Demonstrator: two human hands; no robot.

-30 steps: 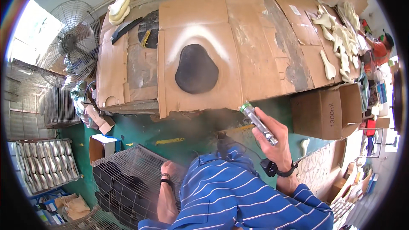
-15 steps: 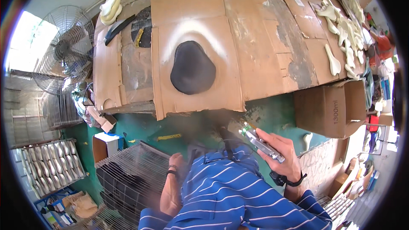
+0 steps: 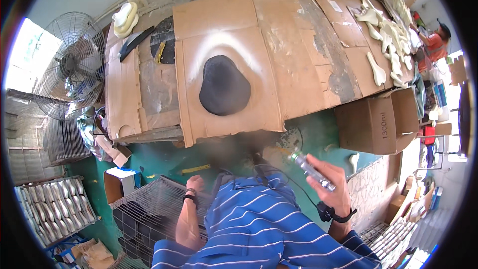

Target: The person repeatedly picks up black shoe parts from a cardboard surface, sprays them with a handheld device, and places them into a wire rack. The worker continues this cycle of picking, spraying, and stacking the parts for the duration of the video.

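Note:
In my right hand is a slim silver spray gun with a green ring near its front end, held over the floor in front of the table. A thin dark hose runs below it toward my wrist. My left hand hangs at my side by a wire rack, fingers curled closed; whether anything is inside them is hidden. On a cardboard sheet lies a dark pad shaped like a wide bicycle saddle, narrow end away from me. White overspray arcs around its far end.
Cream saddle-shaped pieces are heaped at the table's right, near a person in orange. An open carton stands below them. Left are a large fan, a black blade-like piece and a rack of pale pieces.
The spray gun and my right hand have shifted slightly, the gun's tip turning a little. My left hand has moved a bit left. The person in orange shows more fully at the right.

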